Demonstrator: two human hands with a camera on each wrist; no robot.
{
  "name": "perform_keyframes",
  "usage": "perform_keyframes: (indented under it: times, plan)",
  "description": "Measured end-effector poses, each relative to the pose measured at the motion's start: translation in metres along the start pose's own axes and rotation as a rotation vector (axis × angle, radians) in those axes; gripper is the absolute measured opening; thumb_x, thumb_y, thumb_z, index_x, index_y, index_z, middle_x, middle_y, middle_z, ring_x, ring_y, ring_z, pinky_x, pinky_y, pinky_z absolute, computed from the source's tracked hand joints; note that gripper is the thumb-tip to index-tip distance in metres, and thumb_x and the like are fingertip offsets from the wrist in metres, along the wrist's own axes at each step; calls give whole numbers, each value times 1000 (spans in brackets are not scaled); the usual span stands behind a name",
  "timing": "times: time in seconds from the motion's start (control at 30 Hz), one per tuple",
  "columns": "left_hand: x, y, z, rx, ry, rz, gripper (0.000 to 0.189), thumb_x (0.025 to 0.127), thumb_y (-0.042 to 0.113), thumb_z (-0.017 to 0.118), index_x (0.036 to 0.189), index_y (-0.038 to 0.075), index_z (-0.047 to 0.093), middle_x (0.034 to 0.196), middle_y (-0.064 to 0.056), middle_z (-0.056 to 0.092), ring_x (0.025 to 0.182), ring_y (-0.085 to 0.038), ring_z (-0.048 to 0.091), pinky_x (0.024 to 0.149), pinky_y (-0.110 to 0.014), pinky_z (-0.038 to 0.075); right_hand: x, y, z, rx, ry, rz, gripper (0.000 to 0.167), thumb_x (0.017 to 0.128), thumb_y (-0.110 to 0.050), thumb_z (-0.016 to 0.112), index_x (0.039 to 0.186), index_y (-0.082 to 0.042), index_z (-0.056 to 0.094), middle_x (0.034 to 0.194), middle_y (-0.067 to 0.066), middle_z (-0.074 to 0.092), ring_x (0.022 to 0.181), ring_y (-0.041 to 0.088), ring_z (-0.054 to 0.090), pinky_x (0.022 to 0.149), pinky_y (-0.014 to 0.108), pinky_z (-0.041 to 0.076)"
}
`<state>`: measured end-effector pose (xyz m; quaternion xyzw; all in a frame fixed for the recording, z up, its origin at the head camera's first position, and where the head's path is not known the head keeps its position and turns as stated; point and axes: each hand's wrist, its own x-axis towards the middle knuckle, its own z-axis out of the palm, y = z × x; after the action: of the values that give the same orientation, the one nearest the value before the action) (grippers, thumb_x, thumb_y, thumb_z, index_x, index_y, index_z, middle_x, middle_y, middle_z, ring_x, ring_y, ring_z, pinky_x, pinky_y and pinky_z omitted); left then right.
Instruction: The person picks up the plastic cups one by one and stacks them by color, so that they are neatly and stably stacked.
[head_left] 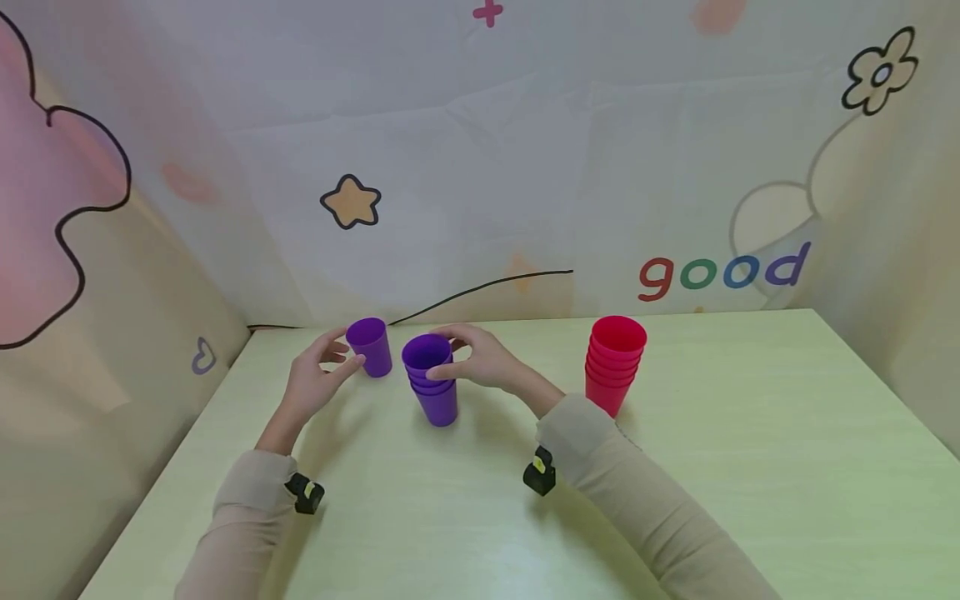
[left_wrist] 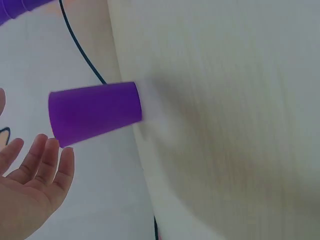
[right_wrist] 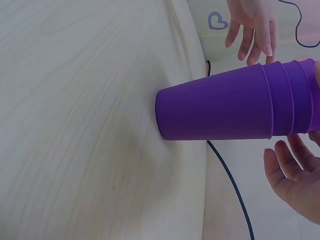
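Note:
A single purple cup (head_left: pixel 370 350) stands upright at the back left of the table. My left hand (head_left: pixel 315 379) is beside it, thumb and fingers spread apart. In the left wrist view, the fingers (left_wrist: pixel 47 165) are near the rim of that cup (left_wrist: pixel 97 112), without closing round it. To its right stands a nested stack of several purple cups (head_left: pixel 438 404). My right hand (head_left: pixel 483 360) holds this stack near the top, thumb in front and fingers behind. The right wrist view shows the stack (right_wrist: pixel 215 107) from the side, base on the table, with fingers (right_wrist: pixel 285 165) beyond it.
A nested stack of several red cups (head_left: pixel 617 367) stands right of my right hand, close to the forearm. The pale table (head_left: pixel 450 517) reaches back to a printed cloth backdrop (head_left: pixel 465 192), with cloth at both sides too.

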<state>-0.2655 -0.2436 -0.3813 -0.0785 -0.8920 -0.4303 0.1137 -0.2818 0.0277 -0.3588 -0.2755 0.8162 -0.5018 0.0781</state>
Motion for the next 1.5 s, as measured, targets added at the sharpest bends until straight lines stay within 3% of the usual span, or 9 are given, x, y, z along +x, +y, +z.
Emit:
perform_keyframes:
  times: [0.3,0.67,0.93,1.23,1.5]
  plan:
    - [15,-18,-6,20,6,-68,63,86,28,63,136,1,36,119,-25,51,109,-38,50,87,-47,43,-2,-1,0,0,6,6,61,74,-25,76,128,-12,51,119,-2,54,103,14,50,84,32,43]
    - [32,-25,-4,33,-74,-139,76,84,38,64,141,4,28,130,-26,42,116,-39,42,91,-50,39,-4,-3,1,1,2,13,60,74,-24,76,128,-12,51,116,-2,55,102,14,50,83,32,43]
    - [45,-25,6,28,-124,-153,79,82,41,65,142,5,27,132,-26,40,117,-39,40,94,-49,36,-5,-3,0,7,10,7,59,74,-24,76,127,-12,52,116,-1,55,102,17,50,83,32,43]
    - [48,-25,12,7,-80,-138,74,81,37,67,136,-2,36,123,-22,50,113,-35,44,93,-47,36,-4,-2,1,16,3,13,60,75,-25,75,128,-11,51,117,0,55,104,19,50,83,33,43]
    - [45,-14,13,12,-44,-111,72,80,37,69,132,-4,41,119,-21,52,111,-33,46,91,-46,37,-5,-4,1,3,10,32,59,74,-25,76,127,-13,52,115,-1,55,102,16,50,83,32,43]
